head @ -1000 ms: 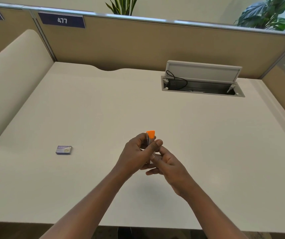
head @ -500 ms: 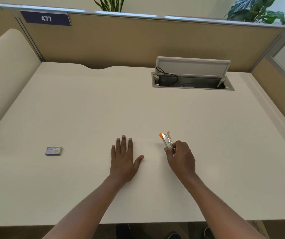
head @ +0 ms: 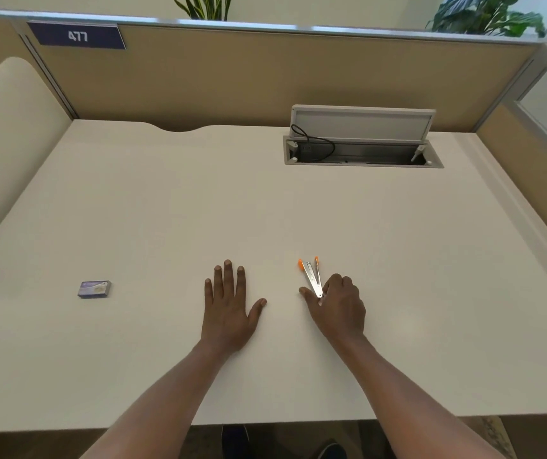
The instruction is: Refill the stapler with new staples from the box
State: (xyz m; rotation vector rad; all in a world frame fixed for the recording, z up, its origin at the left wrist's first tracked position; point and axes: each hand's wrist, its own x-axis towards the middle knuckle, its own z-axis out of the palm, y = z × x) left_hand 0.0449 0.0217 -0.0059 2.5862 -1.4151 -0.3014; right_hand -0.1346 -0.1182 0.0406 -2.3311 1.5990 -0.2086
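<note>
A small metal stapler [head: 311, 276] with orange tips lies on the white desk [head: 166, 200], its two arms spread apart in a narrow V pointing away from me. My right hand [head: 338, 306] rests on its near hinge end, fingers curled over it. My left hand [head: 229, 309] lies flat on the desk to the left of the stapler, palm down, fingers spread, holding nothing. A small blue staple box [head: 94, 289] sits closed on the desk far to the left, well apart from both hands.
An open cable hatch [head: 363, 150] with a raised lid and a black cable is set into the desk at the back right. Tan partition walls [head: 232, 77] enclose the desk behind and at the right. A padded cream panel [head: 4, 134] stands at the left.
A second ago both hands held the stapler up in the air. Now it lies opened on the desk under my right hand, and my left hand has let go and rests flat.
</note>
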